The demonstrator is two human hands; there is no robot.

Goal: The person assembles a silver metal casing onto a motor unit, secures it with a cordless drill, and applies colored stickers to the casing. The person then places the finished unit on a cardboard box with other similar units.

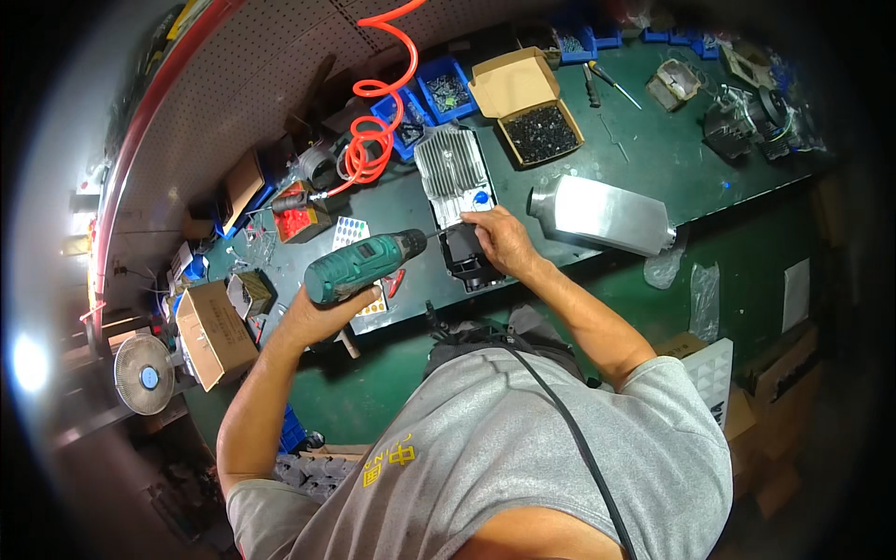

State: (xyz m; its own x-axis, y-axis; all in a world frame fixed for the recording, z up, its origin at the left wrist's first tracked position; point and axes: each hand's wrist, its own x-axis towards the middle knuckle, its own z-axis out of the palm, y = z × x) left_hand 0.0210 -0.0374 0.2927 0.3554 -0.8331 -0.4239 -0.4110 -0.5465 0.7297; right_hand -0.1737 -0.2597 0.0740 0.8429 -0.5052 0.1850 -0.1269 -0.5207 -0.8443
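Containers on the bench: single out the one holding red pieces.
The small brown box, left of the red coiled hose and beyond the green drill; the open-lidded cardboard box holds black pieces instead.

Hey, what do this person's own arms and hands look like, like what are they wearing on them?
Both the left hand and right hand look ungloved, and the forearms are bare. Short grey sleeves belong to a grey T-shirt with a yellow marking; a thin black cable runs down its front.
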